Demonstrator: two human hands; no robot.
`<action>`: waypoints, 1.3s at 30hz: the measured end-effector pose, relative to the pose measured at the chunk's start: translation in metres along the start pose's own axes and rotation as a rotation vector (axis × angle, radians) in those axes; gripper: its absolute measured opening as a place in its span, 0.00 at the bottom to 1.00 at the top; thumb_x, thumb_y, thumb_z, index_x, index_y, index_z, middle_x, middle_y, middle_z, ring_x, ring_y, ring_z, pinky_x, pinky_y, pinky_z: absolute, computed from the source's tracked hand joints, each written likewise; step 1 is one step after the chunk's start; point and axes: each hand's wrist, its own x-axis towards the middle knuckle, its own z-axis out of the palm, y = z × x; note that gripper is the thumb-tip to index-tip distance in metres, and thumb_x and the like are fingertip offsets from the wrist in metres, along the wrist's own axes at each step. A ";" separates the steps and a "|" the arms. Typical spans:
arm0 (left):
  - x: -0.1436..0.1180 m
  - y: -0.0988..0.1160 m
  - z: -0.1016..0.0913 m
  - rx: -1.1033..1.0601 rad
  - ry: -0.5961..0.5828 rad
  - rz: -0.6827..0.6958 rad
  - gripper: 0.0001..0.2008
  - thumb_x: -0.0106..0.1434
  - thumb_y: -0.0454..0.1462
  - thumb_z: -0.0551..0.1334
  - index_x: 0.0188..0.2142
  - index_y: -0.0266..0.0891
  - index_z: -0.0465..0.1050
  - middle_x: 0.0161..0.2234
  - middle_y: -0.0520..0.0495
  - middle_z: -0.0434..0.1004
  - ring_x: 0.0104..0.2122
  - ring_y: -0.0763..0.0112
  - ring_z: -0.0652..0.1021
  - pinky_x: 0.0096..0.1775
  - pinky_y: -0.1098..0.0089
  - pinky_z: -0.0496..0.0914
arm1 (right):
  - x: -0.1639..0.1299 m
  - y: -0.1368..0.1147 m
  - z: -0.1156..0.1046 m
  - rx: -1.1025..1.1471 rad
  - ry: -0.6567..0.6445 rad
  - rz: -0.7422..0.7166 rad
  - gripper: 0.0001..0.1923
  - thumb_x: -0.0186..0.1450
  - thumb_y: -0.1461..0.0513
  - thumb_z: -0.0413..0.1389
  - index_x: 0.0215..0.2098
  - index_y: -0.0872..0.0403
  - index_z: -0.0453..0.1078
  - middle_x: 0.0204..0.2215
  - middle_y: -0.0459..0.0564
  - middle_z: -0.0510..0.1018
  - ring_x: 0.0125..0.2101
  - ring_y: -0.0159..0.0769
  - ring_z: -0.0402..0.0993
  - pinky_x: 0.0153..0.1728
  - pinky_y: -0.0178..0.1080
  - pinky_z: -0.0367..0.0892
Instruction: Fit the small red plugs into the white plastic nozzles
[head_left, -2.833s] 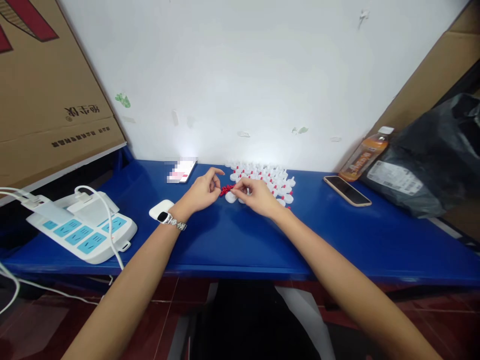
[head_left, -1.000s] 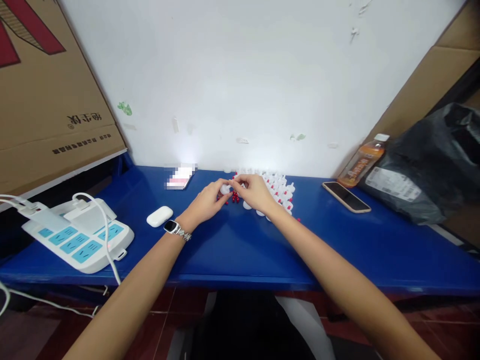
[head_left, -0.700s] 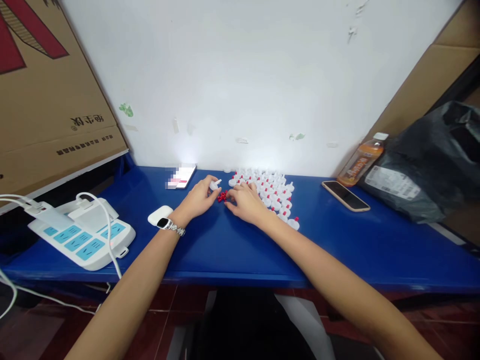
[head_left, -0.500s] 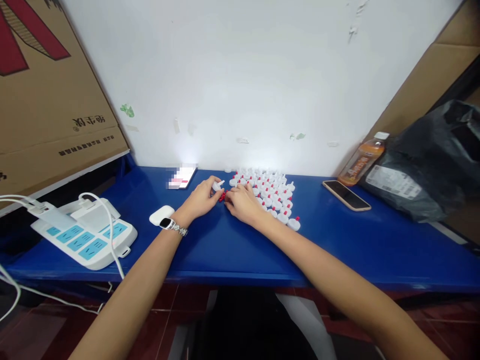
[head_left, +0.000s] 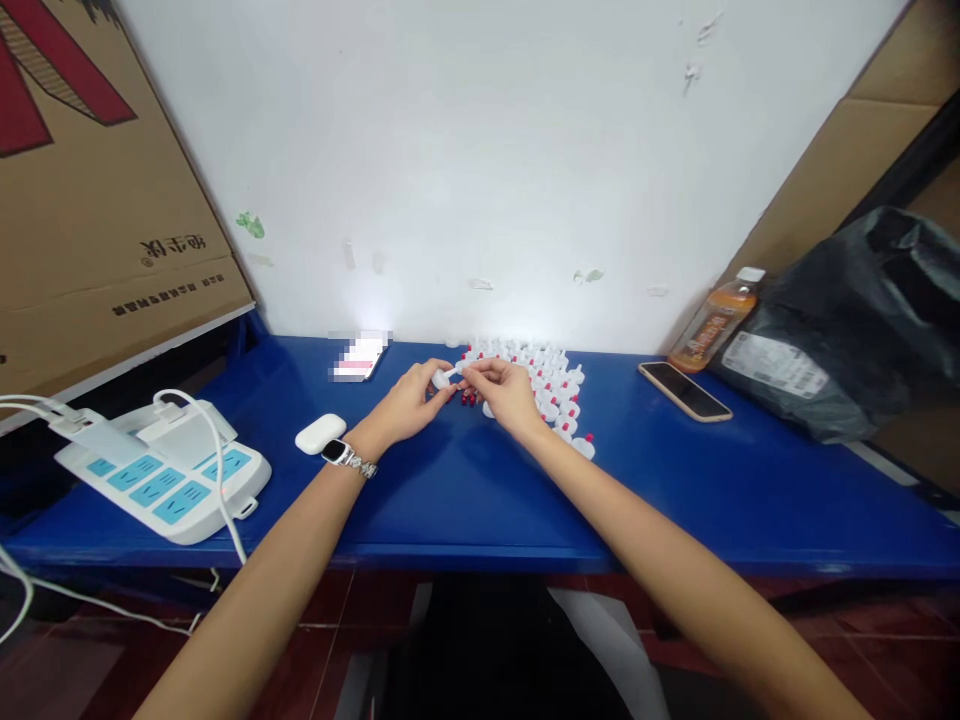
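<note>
My left hand [head_left: 411, 401] pinches a small white plastic cap [head_left: 442, 378] just above the blue table [head_left: 465, 490]. My right hand [head_left: 507, 390] meets it from the right, fingertips pressed to the cap's nozzle; what it pinches is too small to make out. A few small red plugs [head_left: 468, 398] lie loose on the table under the hands. Behind and to the right sits a cluster of several white caps with red tips [head_left: 553, 390]. A silver watch is on my left wrist.
A white earbud case [head_left: 320, 433] lies left of my left wrist. A white power strip [head_left: 161, 474] with cables sits at the left edge. A phone [head_left: 684, 390], an orange drink bottle [head_left: 710, 320] and a black bag [head_left: 840, 330] are right. Cardboard leans at both sides.
Half a second ago my right hand rested on the table among the red plugs; now it has lifted and joined my left hand at the white cap.
</note>
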 end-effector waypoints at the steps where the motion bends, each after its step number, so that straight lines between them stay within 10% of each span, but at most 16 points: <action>1: 0.000 0.002 0.001 -0.005 -0.002 0.013 0.18 0.70 0.45 0.57 0.55 0.41 0.68 0.38 0.45 0.74 0.36 0.64 0.75 0.42 0.63 0.70 | 0.001 0.001 0.001 0.045 0.022 0.008 0.18 0.57 0.48 0.66 0.33 0.54 0.74 0.26 0.48 0.82 0.24 0.32 0.75 0.27 0.36 0.70; 24: -0.002 0.010 0.006 -0.001 0.017 0.083 0.25 0.73 0.48 0.52 0.65 0.41 0.59 0.45 0.40 0.71 0.39 0.61 0.75 0.45 0.59 0.71 | -0.014 -0.006 0.018 -0.045 0.165 -0.248 0.19 0.66 0.47 0.58 0.27 0.53 0.70 0.23 0.44 0.74 0.23 0.29 0.65 0.24 0.34 0.61; 32: 0.000 0.019 0.004 -0.017 -0.009 0.086 0.23 0.69 0.47 0.57 0.60 0.43 0.66 0.43 0.43 0.75 0.41 0.60 0.76 0.45 0.60 0.71 | -0.002 -0.006 0.005 -0.037 0.045 -0.206 0.12 0.61 0.53 0.59 0.32 0.51 0.65 0.23 0.42 0.71 0.24 0.30 0.67 0.27 0.35 0.64; 39: 0.001 -0.009 -0.010 -0.011 -0.007 0.032 0.17 0.62 0.34 0.60 0.51 0.41 0.72 0.40 0.46 0.76 0.38 0.64 0.74 0.43 0.62 0.70 | -0.003 -0.013 -0.021 -0.562 -0.200 -0.208 0.03 0.58 0.66 0.56 0.28 0.52 0.66 0.23 0.41 0.73 0.24 0.30 0.68 0.29 0.34 0.61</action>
